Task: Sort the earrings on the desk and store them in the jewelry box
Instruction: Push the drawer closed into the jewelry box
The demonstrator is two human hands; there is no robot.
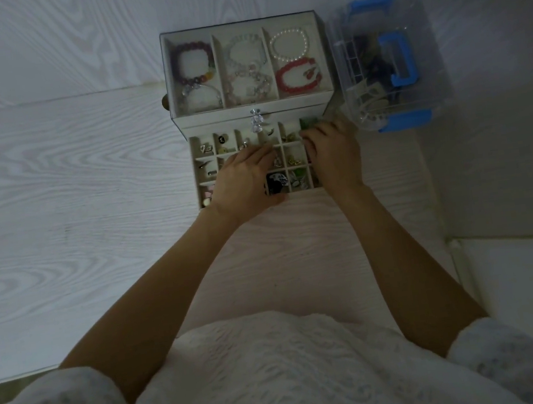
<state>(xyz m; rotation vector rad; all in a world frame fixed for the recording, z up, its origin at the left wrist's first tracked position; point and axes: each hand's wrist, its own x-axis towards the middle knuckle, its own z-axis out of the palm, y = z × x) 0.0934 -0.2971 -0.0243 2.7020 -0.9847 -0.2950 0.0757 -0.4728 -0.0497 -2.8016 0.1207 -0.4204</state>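
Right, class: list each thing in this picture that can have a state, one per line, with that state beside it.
jewelry box: glass lid shut, bracelets show beneath it
drawer: pulled out, small compartments hold earrings
clear plastic case: lid closed, blue handle lying flat
left hand: fingers extended over the drawer's middle cells
right hand: fingers curled at the drawer's right edge; any hold is hidden

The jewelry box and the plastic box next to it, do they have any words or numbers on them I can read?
No readable text anywhere.
Jewelry box: no words or numbers show on it.
Black item with pale marks in the open drawer: too blurred to tell whether the marks are letters.
Clear plastic box with blue handle: no label shows; contents too dim to read.
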